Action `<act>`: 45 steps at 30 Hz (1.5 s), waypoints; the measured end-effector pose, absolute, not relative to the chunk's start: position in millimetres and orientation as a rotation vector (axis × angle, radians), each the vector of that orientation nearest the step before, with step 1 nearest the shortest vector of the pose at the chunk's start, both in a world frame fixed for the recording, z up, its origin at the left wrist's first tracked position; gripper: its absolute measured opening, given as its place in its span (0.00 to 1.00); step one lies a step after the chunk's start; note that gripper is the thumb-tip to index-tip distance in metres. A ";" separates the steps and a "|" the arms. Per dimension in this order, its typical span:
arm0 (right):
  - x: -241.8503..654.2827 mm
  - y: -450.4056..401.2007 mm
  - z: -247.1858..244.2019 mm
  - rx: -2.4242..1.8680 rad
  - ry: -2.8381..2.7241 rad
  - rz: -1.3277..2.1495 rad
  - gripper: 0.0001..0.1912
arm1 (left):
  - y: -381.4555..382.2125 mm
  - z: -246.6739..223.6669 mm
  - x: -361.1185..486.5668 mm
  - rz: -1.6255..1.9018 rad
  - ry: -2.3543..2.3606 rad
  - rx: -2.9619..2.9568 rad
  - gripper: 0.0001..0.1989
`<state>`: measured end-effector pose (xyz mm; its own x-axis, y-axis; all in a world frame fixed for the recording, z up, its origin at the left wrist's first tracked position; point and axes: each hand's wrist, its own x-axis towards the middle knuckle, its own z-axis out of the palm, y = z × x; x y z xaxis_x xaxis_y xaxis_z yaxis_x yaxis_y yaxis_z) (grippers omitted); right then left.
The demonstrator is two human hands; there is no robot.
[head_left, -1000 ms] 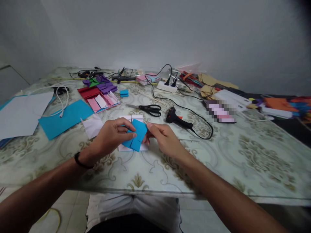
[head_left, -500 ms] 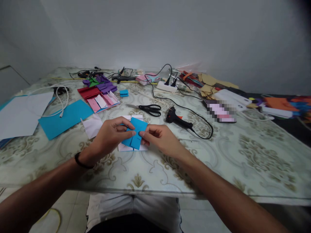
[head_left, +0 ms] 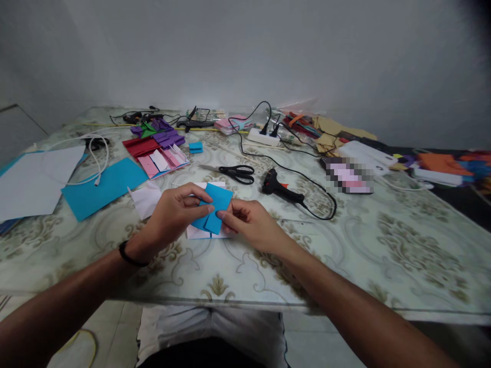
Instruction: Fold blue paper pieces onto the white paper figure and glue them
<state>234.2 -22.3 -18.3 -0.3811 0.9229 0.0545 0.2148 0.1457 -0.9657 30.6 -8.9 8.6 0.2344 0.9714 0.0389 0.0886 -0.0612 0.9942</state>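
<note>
A folded piece of blue paper is held between my two hands, just above the table. My left hand pinches it from the left, thumb on top and fingers behind. At its lower right edge my right hand grips it between thumb and fingers. Beneath it lies a white folded paper with blue edges, mostly covered by the blue piece and my hands. Black-handled scissors rest just beyond, and a black glue gun lies to the right of them.
Blue sheets and white sheets lie at left. Folded pink paper, red and purple pieces sit behind. A white power strip with black cords stands at the back. A phone lies at right.
My right thumb has slid slightly left and down along the blue paper's lower right edge. The blue paper has shifted up a little; my left hand has hardly moved.
</note>
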 end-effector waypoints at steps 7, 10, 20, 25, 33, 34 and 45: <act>235.6 -22.4 -17.0 -1.046 -1.733 1.228 0.22 | -9.4 7.1 29.5 1.016 1.043 1.409 0.09; 236.8 -21.0 -15.5 -1.036 -1.698 1.179 0.20 | -9.1 5.4 29.6 1.000 1.006 1.451 0.08; 236.6 -18.5 -23.5 -1.101 -1.710 1.197 0.15 | -10.7 1.2 30.2 0.949 1.011 1.567 0.05; 237.1 -19.4 -19.3 -1.079 -1.695 1.183 0.16 | -9.9 4.5 30.9 0.953 1.023 1.607 0.05; 241.7 -18.6 -15.3 -1.047 -1.709 1.230 0.27 | -7.5 5.5 27.9 0.964 1.020 1.625 0.05; 242.3 -18.3 -16.1 -1.041 -1.701 1.245 0.28 | -7.2 4.9 27.1 0.963 1.019 1.636 0.05; 252.4 -10.6 -10.9 -0.909 -1.610 1.284 0.25 | -8.0 3.9 19.2 0.907 0.847 1.904 0.21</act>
